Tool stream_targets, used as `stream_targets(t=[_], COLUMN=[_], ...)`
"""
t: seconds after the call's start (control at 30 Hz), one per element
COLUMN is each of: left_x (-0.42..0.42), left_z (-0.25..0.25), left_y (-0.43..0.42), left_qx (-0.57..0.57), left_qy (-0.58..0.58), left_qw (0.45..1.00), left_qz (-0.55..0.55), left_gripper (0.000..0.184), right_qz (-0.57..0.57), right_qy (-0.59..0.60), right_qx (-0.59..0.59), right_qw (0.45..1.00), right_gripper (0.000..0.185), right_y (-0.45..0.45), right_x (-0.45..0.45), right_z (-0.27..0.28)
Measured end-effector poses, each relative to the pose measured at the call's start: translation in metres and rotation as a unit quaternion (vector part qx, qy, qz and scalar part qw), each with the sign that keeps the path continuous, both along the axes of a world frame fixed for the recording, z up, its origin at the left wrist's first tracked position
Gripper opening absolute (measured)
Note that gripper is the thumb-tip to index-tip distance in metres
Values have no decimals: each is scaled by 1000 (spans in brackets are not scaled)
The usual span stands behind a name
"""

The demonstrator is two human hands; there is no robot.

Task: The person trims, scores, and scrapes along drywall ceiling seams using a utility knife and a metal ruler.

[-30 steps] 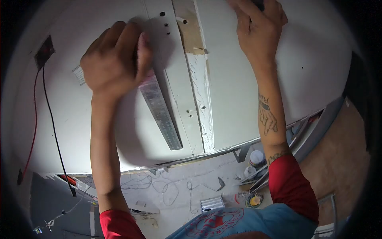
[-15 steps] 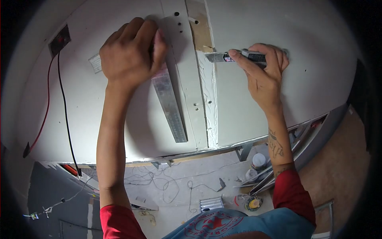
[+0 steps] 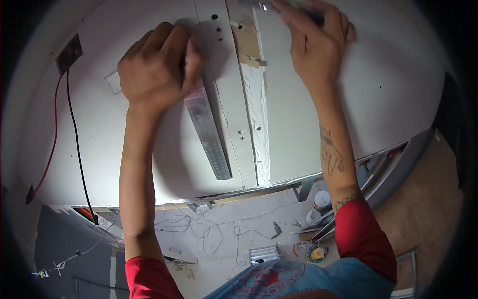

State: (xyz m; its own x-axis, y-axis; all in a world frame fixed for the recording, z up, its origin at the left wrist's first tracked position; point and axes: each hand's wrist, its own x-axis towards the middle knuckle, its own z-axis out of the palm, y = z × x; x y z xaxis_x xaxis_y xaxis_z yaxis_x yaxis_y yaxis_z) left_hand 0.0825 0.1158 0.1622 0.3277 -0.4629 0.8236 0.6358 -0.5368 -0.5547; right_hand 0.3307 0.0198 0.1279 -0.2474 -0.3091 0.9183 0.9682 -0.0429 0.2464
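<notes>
My left hand [image 3: 157,70] is closed on the upper part of a long metal ruler [image 3: 209,137], which slants down to the right, flat on the pale board [image 3: 308,129]. My right hand [image 3: 318,52] grips a utility knife [image 3: 314,15] at the top edge of the view. Its blade end is blurred, near the top of the seam. This seam shows bare brown material [image 3: 246,40] above and rough white filler [image 3: 256,124] below. I cannot tell if the blade touches it.
An opening [image 3: 69,54] at the upper left has a red wire [image 3: 56,117] and a black wire [image 3: 77,127] hanging from it. Small holes dot the board beside the seam. Below, the floor [image 3: 219,259] has loose cables, buckets [image 3: 322,199] and a white slatted panel [image 3: 264,254].
My right hand and the knife have moved up along the seam, from the top of the filler to the view's upper edge. My left hand stays on the ruler, nearly still.
</notes>
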Motion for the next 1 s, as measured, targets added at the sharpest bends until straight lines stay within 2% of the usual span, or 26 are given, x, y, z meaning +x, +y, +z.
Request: stream_targets(t=[0.03,0.1,0.17,0.2,0.27,0.37,0.5,1.0], left_x=[-1,-2,-1,0,1,1,0,1], left_z=[0,1,3,3,1,1,0,-2], left_y=[1,3,5,6,4,3,3,0], left_qx=[0,-4,12,23,24,25,19,-13], left_qy=[-1,5,0,-2,-8,-6,-7,-6], left_qw=[1000,1000,1000,999,999,1000,1000,1000], left_qz=[0,-11,-20,-29,-20,-15,-15,4], left_gripper=[11,11,11,11,11,11,11,19], right_qz=[30,34,85,85,52,21,-17,-18], right_qy=[9,-15,-53,-53,-39,-17,-25,1], right_qx=[22,35,-22,-21,-95,-134,-122,-36], right_qw=[999,999,995,995,993,991,992,999], right_gripper=[35,37,40,40,41,44,48,46], right_y=[2,3,1,-6,-22,-28,-24,3], right_x=[-2,9,28,33,31,20,17,3], right_z=[16,14,-5,-22,-56,-75,-70,-57])
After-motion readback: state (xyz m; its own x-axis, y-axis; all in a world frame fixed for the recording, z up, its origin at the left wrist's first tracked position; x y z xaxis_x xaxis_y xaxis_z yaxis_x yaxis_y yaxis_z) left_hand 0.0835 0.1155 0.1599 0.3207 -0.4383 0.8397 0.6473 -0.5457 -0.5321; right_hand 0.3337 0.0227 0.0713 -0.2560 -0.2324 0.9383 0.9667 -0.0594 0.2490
